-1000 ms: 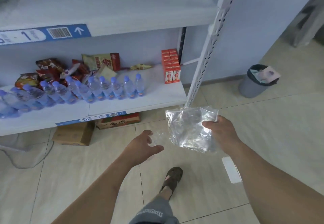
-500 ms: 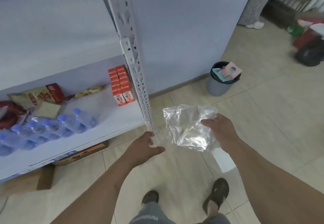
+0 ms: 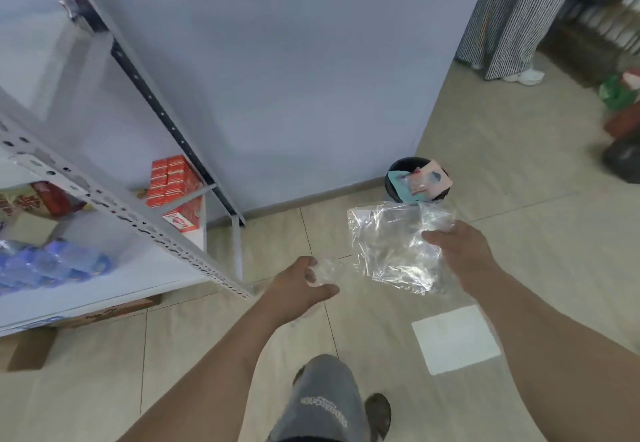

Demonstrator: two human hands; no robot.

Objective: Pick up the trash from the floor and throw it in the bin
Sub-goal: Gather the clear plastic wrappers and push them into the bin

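My right hand [image 3: 462,247] grips a large clear plastic bag [image 3: 391,244] by its right edge, and the bag hangs in front of me above the floor. My left hand [image 3: 299,285] holds a small crumpled piece of clear plastic [image 3: 323,268] in its curled fingers. The grey bin [image 3: 398,168] with a black liner stands against the wall just beyond the bag, with paper scraps and a teal item sticking out of it. A white sheet of paper [image 3: 455,337] lies flat on the floor tiles under my right forearm.
A white metal shelf rack [image 3: 138,220] stands on the left with red boxes [image 3: 173,182], water bottles [image 3: 52,265] and snack packs. Cardboard boxes sit under it. A person in striped trousers [image 3: 512,15] stands at the back right, near bags on the floor.
I have walked and turned right toward the bin, which is now much closer and just past the bag. Both hands keep the same hold on their plastic.
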